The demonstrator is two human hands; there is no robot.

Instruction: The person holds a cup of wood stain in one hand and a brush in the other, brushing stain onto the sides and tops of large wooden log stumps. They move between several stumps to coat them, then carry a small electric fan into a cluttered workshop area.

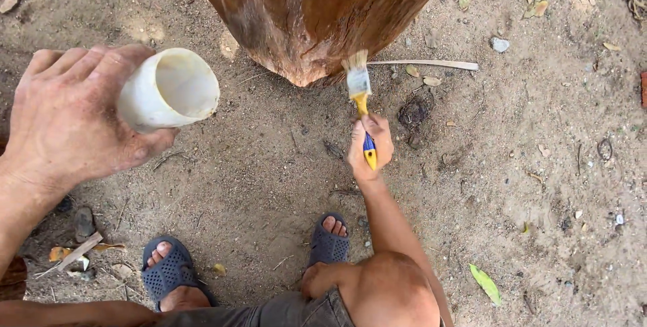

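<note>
At the foot of the brown wooden trunk (pixel 310 10), where its reddish, wet-looking base meets the sandy ground (pixel 526 165), a paintbrush (pixel 360 98) stands with its pale bristles touching the lowest edge of the wood. Its metal band sits just under the bristles, and its yellow and blue handle runs down into the right hand (pixel 369 146), whose fingers are wrapped tight around the handle, thumb on top. The right forearm stretches back over a bent bare knee. Off to the left and nearer the camera, the left hand (pixel 71 114) holds a white plastic cup (pixel 170 90), tipped on its side with the open mouth facing right; the fingers are curled over its top and the thumb is pressed under it, clamped on the cup's wall. What is inside the cup cannot be told. Below, two feet in blue perforated sandals (pixel 168 273) rest on the dirt, apart from each other. A thin pale stick (pixel 424 64) lies on the ground just right of the bristles, and dry leaves, small stones and a green leaf (pixel 485 283) are scattered about.
</note>
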